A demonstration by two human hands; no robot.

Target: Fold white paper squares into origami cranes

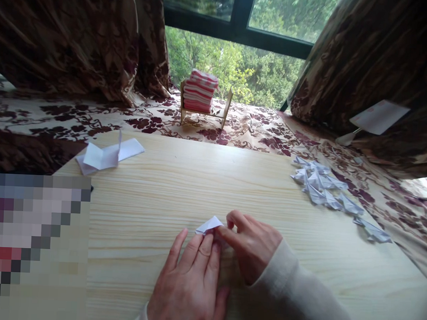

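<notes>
A small piece of folded white paper [209, 225] lies on the light wooden table in front of me, with a pointed fold at its top. My left hand [190, 277] rests flat with fingers stretched out, their tips pressing the paper's lower edge. My right hand [254, 242] is curled, its thumb and fingers closed at the paper's right end. Part of the paper is hidden beneath the fingers.
Several folded white paper pieces [318, 182] lie along the table's right side. Creased white sheets [103, 156] are at the far left. Behind the table, a small wooden rack [220, 114] holds stacked pink-and-white cloths [200, 91]. A pixelated patch covers the lower left.
</notes>
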